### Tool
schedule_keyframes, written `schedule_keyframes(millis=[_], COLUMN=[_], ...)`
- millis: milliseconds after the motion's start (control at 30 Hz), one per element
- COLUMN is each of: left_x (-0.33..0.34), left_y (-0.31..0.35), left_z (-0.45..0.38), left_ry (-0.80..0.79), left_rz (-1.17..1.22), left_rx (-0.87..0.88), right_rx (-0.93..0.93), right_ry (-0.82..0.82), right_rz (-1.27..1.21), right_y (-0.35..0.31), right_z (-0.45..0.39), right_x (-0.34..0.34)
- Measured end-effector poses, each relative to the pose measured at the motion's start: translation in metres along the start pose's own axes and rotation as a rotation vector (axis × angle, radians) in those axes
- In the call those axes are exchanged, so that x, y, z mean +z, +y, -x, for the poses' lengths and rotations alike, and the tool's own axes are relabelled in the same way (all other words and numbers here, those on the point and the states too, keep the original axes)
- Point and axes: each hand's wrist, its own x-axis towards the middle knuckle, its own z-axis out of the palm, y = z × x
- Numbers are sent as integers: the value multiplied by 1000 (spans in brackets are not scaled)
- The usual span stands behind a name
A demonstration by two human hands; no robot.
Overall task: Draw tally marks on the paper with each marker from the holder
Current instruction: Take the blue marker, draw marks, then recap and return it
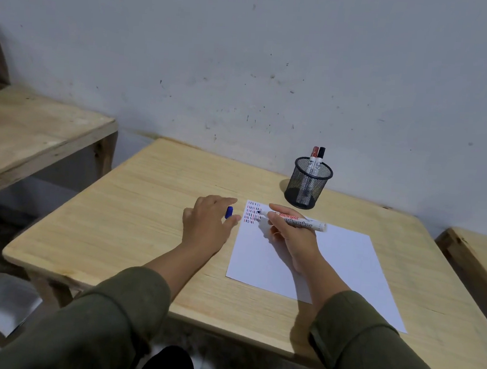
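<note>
A white sheet of paper [343, 268] lies on the wooden table [135, 210], with rows of short red, blue and dark tally marks [252, 212] in its far left corner. My right hand [290, 234] grips an uncapped white marker [300, 220], its tip touching the paper at the marks. My left hand [208, 222] rests on the table just left of the paper and holds the blue cap [228, 212] between its fingers. A black mesh holder [308, 182] stands behind the paper with a red-capped marker [314, 156] and a black-capped marker [320, 157] in it.
The table's far edge runs along a grey wall. A second wooden table [30, 135] stands to the left and another wooden piece [481, 255] to the right. My knees show below the front edge.
</note>
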Motion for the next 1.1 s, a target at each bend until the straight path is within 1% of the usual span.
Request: schedule_keyframes(millis=[100, 233, 300, 400, 433, 467, 700, 900, 1100], left_x=[2, 2, -2, -7, -9, -11, -19, -20, -24], left_y=[4, 11, 20, 43, 50, 57, 95, 114, 122], left_z=[-3, -11, -14, -20, -23, -27, -42, -47, -46], left_ry=[-39, -51, -16, 63, 76, 75, 0, -71, -116], left_rz=[84, 201, 352, 653, 746, 801, 940, 1034, 1041], left_rx=[17, -29, -95, -253, -278, -272, -130, -69, -22], right_rx=[7, -37, -67, -91, -97, -107, -219, -253, -246], right_ry=[-50, -36, -43, -29, -18, -11, -48, -39, -41], right_rz=[-54, -30, -22, -68, -94, -114, -145, -122, -122], right_y=[-2, -11, -18, -35, -43, -51, -94, -105, -108], right_z=[2, 5, 3, 1, 0, -1, 1, -1, -1], right_x=[-3, -9, -13, -19, -20, -22, -38, -44, -46])
